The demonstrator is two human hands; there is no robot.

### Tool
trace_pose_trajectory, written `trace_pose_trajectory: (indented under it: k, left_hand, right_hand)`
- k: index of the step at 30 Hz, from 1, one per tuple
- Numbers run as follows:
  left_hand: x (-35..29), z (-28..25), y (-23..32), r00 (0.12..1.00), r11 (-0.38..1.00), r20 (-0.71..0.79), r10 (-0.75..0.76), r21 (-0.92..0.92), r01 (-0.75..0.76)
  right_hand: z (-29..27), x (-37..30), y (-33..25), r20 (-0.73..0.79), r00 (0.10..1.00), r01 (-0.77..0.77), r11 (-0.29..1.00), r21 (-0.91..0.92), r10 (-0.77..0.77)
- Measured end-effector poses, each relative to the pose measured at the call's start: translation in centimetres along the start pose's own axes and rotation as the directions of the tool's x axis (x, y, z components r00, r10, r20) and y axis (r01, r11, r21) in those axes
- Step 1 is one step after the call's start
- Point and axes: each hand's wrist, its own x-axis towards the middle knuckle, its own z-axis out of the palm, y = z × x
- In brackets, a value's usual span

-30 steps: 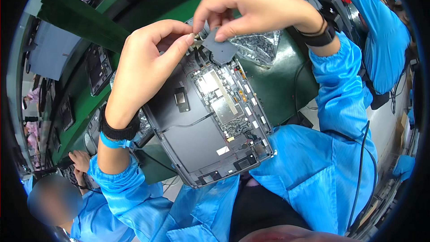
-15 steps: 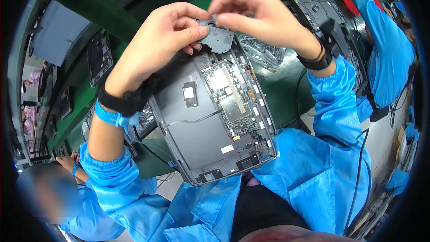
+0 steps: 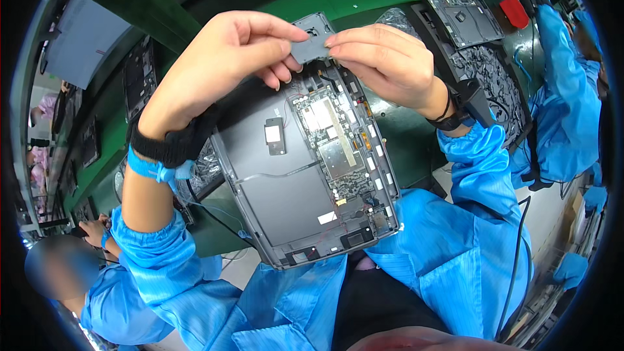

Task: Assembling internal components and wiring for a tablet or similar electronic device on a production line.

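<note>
A thin grey metal plate (image 3: 311, 52) with cut-outs is held in both hands over the far edge of an opened tablet-like device. My left hand (image 3: 250, 49) pinches its left side between thumb and fingers. At the right edge, the fingertips of my right hand (image 3: 390, 65) are pressed together on the plate. Below lies the open device housing (image 3: 260, 205), with a long circuit board (image 3: 341, 159) along its right half. A small dark block with a white label (image 3: 275, 135) sits on the bare left half. My fingers hide part of the plate.
Beyond my right hand is a clear plastic bag (image 3: 398, 19). Another opened device (image 3: 460, 16) and a tray of dark parts (image 3: 487, 81) stand at the right, near a red holder (image 3: 515, 12) and a co-worker's blue sleeve (image 3: 565, 58). Another person (image 3: 123, 305) is at lower left.
My right hand has come down and right from above the plate, its fingers now closed at the plate's right edge. The plate has turned and risen slightly. The co-worker's arm at right has shifted.
</note>
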Motion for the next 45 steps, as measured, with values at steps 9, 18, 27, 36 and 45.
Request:
trace_pose_trajectory:
  k: [9, 18, 27, 36, 45]
  left_hand:
    - [-1.4, 1.5, 0.2, 0.998, 0.999, -0.047, -0.047, 0.001, 0.047]
    - [0.9, 0.3, -0.9, 0.986, 0.996, -0.166, 0.033, -0.076, -0.046]
    - [1.0, -0.4, -1.1, 0.989, 0.933, -0.043, -0.139, -0.340, 0.116]
    - [1.3, -1.0, -2.9, 0.905, 0.809, -0.294, 0.306, 0.581, -0.085]
    - [1.7, -0.1, -1.9, 0.922, 0.635, -0.199, 0.332, 0.770, -0.062]
  right_hand:
    - [0.3, 0.1, 1.6, -0.029, 0.999, 0.049, 0.992, 0.116, -0.046]
    - [0.1, 1.6, 1.7, -0.048, 0.998, 0.037, 0.999, 0.013, -0.036]
    - [0.5, 1.7, -0.9, 0.069, 0.967, 0.253, 0.921, -0.296, -0.244]
    - [0.9, 1.5, -0.8, 0.150, 0.975, 0.211, 0.908, -0.362, -0.166]
    - [0.9, 2.2, -2.2, 0.292, 0.956, 0.111, 0.904, -0.414, 0.016]
